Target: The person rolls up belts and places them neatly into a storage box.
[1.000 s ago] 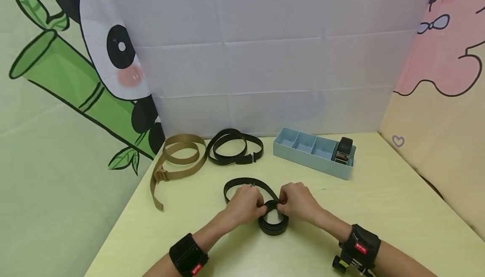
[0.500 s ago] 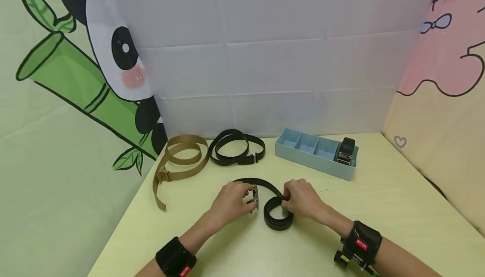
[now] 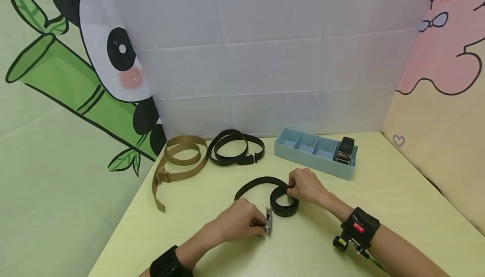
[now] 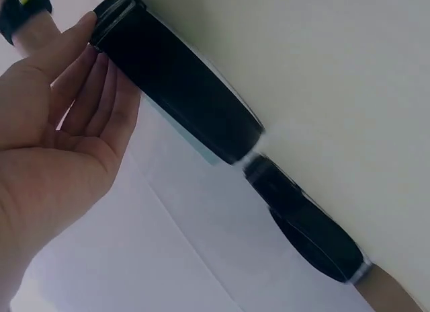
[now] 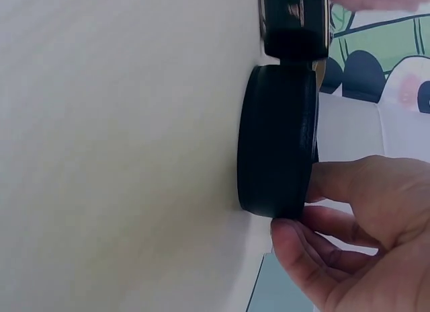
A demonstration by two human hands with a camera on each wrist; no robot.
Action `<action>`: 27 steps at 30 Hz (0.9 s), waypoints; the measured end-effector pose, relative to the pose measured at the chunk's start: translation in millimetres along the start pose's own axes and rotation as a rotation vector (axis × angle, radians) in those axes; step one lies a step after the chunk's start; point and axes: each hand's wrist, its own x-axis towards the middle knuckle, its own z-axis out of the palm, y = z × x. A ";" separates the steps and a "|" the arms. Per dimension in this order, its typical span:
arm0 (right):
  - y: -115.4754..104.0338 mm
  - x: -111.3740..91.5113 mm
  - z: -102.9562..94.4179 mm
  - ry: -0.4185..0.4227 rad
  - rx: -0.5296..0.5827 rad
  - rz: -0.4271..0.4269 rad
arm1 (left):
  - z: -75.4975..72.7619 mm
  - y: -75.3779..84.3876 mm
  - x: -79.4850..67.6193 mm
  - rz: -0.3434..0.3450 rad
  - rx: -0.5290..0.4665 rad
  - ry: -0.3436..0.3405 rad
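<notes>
A black belt (image 3: pixel 283 211) is partly wound into a coil near the front of the table, and a loose strap arcs left from it. My left hand (image 3: pixel 236 221) holds the belt's silver buckle (image 3: pixel 268 221) end, left of the coil. On the coil's right side, my right hand (image 3: pixel 306 185) pinches the wound strap between thumb and fingers. The right wrist view has the coil (image 5: pixel 279 140) standing on edge, with my right hand (image 5: pixel 376 224) at its rim. In the left wrist view, my left hand (image 4: pixel 60 124) grips the end of the black strap (image 4: pixel 175 76).
A light blue divided box (image 3: pixel 314 159) stands at the back right, with a rolled black belt (image 3: pixel 345 146) in its right compartment. A tan belt (image 3: pixel 163 177) and another black belt (image 3: pixel 248 159) lie loosely looped at the back left. A pale cloth (image 3: pixel 265 66) hangs behind the table.
My left hand left the coil, took the buckle end and brought it round toward the front. My right hand moved slightly back and right with the coil.
</notes>
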 end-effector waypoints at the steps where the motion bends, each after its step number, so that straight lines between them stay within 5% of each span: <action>1: 1.4 2.0 -0.9 -0.007 0.006 -0.011 | 2.6 6.0 2.5 0.038 0.007 -0.014; 6: 5.6 9.2 -2.3 -0.043 0.028 -0.062 | 14.7 32.2 16.8 0.151 0.032 -0.079; 10: 7.5 10.0 -2.1 -0.056 0.027 -0.063 | 12.4 31.6 27.8 0.171 -0.035 -0.099; 14: 9.1 9.7 -2.5 -0.044 0.038 -0.053 | -1.6 4.7 47.4 0.175 -0.036 0.029; 18: 9.2 10.4 -1.1 -0.042 0.055 -0.050 | -11.1 -35.6 71.3 0.054 0.069 0.147; 22: 6.7 11.4 2.6 -0.057 0.066 -0.055 | -10.5 -67.2 89.5 -0.047 0.132 0.074; 27: 3.8 11.6 3.7 -0.052 0.069 -0.068 | -6.2 -82.9 102.9 -0.080 0.120 -0.006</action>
